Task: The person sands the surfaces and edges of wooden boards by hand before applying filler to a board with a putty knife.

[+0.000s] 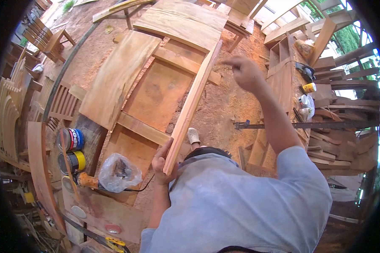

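A long, narrow wooden plank runs slantwise through the middle of the head view, its near end close to my body. My left hand grips that near end from the left side. My right hand is raised just right of the plank's far end, apart from it, with the index finger stretched out and nothing held. Left of the plank lies a wooden frame with crossbars, and wide boards rest over part of it.
Paint cans, a plastic bag of screws or nails and an orange power tool are at the lower left. A metal bar clamp juts in from the right. Wood offcuts are stacked there; sawdust covers the ground.
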A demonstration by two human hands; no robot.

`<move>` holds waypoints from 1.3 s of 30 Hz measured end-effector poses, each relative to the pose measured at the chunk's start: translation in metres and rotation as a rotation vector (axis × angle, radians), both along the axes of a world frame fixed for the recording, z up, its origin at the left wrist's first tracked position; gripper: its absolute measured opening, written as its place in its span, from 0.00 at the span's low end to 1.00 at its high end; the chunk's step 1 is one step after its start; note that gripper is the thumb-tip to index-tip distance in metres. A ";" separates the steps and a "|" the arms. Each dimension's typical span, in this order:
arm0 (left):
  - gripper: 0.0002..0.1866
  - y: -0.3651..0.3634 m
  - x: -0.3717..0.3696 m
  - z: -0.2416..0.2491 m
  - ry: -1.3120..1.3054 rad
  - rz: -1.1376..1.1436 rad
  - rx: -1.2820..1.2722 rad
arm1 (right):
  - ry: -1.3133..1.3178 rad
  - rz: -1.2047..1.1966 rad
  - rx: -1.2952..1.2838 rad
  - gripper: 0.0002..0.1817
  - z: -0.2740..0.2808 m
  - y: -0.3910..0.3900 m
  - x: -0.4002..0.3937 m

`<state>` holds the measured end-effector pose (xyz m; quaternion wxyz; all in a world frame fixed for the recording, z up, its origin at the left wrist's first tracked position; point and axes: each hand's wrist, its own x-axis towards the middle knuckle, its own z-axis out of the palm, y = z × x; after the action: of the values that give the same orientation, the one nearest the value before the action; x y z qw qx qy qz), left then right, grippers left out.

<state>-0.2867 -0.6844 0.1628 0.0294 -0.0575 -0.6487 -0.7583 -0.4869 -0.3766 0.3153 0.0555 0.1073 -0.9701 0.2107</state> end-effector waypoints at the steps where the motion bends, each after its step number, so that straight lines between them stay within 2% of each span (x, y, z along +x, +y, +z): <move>1: 0.29 -0.001 -0.001 0.002 -0.002 -0.002 0.001 | -0.002 -0.002 0.001 0.23 0.000 0.005 -0.014; 3: 0.30 -0.006 -0.006 0.003 0.208 -0.025 -0.312 | 0.048 -0.047 0.034 0.22 -0.002 0.013 -0.044; 6: 0.31 -0.010 -0.007 0.000 0.250 -0.062 -0.382 | -0.086 -0.101 0.106 0.22 0.017 -0.001 -0.059; 7: 0.31 -0.009 -0.008 0.000 0.248 -0.064 -0.379 | -0.110 -0.083 0.134 0.23 0.024 -0.008 -0.055; 9: 0.22 -0.008 -0.010 0.002 0.274 -0.029 -0.285 | -0.131 -0.060 0.183 0.23 0.035 -0.021 -0.046; 15: 0.19 -0.008 -0.011 0.004 0.216 -0.068 -0.217 | -0.122 0.054 0.291 0.23 0.022 -0.028 -0.014; 16: 0.19 -0.009 -0.011 0.003 0.218 -0.067 -0.214 | -0.099 0.096 0.304 0.22 0.020 -0.029 -0.006; 18: 0.25 -0.011 -0.009 0.000 0.209 -0.110 -0.286 | -0.057 0.149 0.306 0.22 0.024 -0.036 0.009; 20: 0.24 -0.012 -0.010 0.003 0.217 -0.111 -0.304 | -0.252 -0.058 0.079 0.23 0.036 -0.045 0.019; 21: 0.23 -0.013 -0.010 0.005 0.224 -0.116 -0.325 | -0.251 -0.055 0.082 0.23 0.031 -0.044 0.017; 23: 0.22 -0.012 -0.010 0.003 0.237 -0.105 -0.327 | 0.025 -0.131 -0.121 0.22 0.007 -0.036 0.013; 26: 0.22 -0.012 -0.013 0.003 0.262 -0.100 -0.338 | 0.186 -0.089 -0.172 0.21 -0.026 -0.036 0.019; 29: 0.21 -0.013 -0.011 -0.005 0.298 -0.085 -0.355 | 0.175 -0.028 -0.076 0.22 -0.028 -0.035 0.047; 31: 0.21 -0.013 -0.012 -0.009 0.333 -0.069 -0.362 | 0.113 -0.017 -0.058 0.22 -0.010 -0.028 0.041; 33: 0.21 -0.014 -0.010 -0.011 0.239 -0.120 -0.324 | 0.048 -0.025 -0.041 0.23 -0.002 -0.021 0.027; 37: 0.23 -0.013 -0.013 0.000 0.290 -0.142 -0.305 | -0.025 -0.156 0.058 0.24 0.014 -0.020 -0.018; 39: 0.17 -0.011 -0.013 -0.001 0.257 -0.091 -0.236 | -0.093 -0.188 0.093 0.25 0.025 -0.032 -0.021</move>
<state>-0.2999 -0.6949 0.1622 0.0708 -0.1866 -0.7209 -0.6637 -0.5080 -0.4083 0.3406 0.0251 0.0085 -0.9861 0.1639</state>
